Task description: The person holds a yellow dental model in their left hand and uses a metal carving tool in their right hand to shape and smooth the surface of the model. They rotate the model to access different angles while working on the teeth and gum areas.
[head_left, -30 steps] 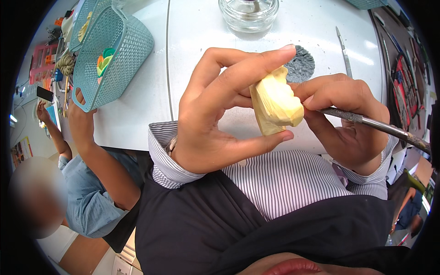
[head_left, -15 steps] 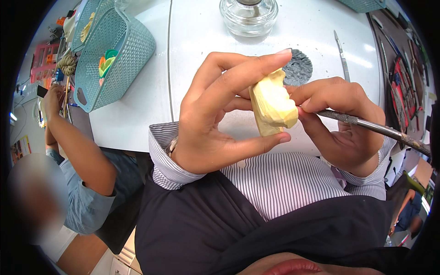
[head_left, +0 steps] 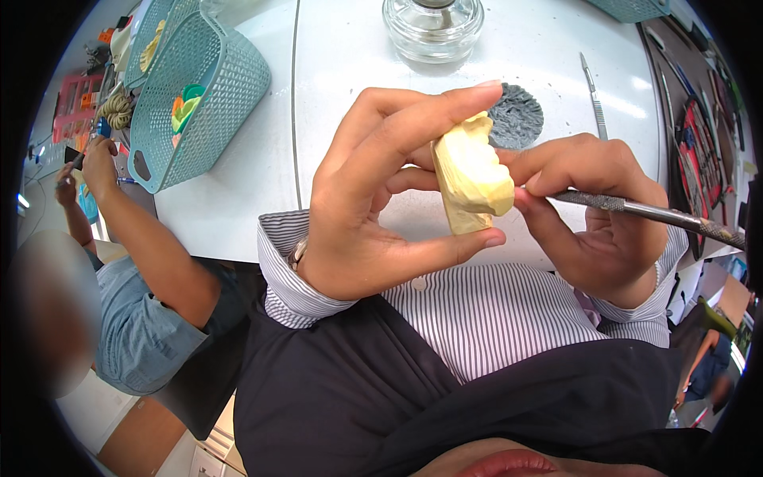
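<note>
Between the thumb and fingers of my left hand (head_left: 373, 183) is a pale yellow dental plaster cast (head_left: 474, 179), tilted on edge with its bumpy tooth side facing right. My right hand (head_left: 596, 207) is closed in a pen grip around a metal carving tool (head_left: 644, 210) with a knurled handle. The tool's handle points out to the right. Its working tip is hidden behind my right fingers, close to the cast's right side, so I cannot tell whether it touches. Both hands are above the near part of the white table.
A glass spirit burner (head_left: 433, 32) stands at the back, with a grey fuzzy round pad (head_left: 515, 117) nearer me. A scalpel handle (head_left: 594, 95) lies at the right. Teal baskets (head_left: 230, 95) stand on the left, beside a co-worker's arm (head_left: 151, 215). A red tool pouch (head_left: 694, 159) is far right.
The cast has tilted slightly in my left hand; my right hand and the tool have barely moved. The co-worker on the left has shifted, and both their hands now show around a dark object.
</note>
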A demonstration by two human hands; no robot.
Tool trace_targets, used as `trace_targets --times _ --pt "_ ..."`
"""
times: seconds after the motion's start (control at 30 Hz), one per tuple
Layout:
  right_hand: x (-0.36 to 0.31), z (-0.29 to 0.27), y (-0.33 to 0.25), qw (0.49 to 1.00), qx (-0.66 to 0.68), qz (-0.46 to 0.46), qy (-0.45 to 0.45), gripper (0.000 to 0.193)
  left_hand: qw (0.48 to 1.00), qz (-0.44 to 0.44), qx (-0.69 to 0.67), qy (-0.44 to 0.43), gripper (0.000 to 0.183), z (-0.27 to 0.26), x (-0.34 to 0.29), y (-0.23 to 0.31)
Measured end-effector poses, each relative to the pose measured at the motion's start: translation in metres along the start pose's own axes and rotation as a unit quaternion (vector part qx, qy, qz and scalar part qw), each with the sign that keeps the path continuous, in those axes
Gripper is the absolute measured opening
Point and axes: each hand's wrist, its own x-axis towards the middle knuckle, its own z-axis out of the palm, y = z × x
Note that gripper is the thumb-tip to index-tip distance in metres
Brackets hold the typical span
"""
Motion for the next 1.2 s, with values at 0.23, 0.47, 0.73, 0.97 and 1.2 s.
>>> trace_targets --times 0.23,0.47,0.73,0.97,1.2 --pt "-0.0002 0.0009 0.0022 1.0 0.004 -0.006 -0.008 0.027 1.0 -0.008 -0.004 -0.007 0.088 -0.0016 0.0 0.0004" --pt "0.0009 0.0025 -0.0016 0.999 -0.021 0.02 -0.021 0.028 1.0 -0.012 0.003 0.003 0.087 -0.0007 -0.0008 -0.0017" --pt "-0.0006 0.0044 -0.0021 1.0 -0.008 0.023 -0.002 0.028 1.0 -0.021 -0.002 0.007 0.086 -0.0003 -0.0018 -0.0006" --pt "0.0006 0.0058 0.0006 1.0 -0.009 0.029 -0.004 0.028 1.0 -0.008 0.015 0.016 0.085 -0.001 -0.0007 -0.0039" --pt "0.0014 0.0032 0.0031 0.999 0.012 0.019 -0.023 0.028 0.997 0.045 0.067 0.014 0.079 -0.0041 0.0029 -0.0042"
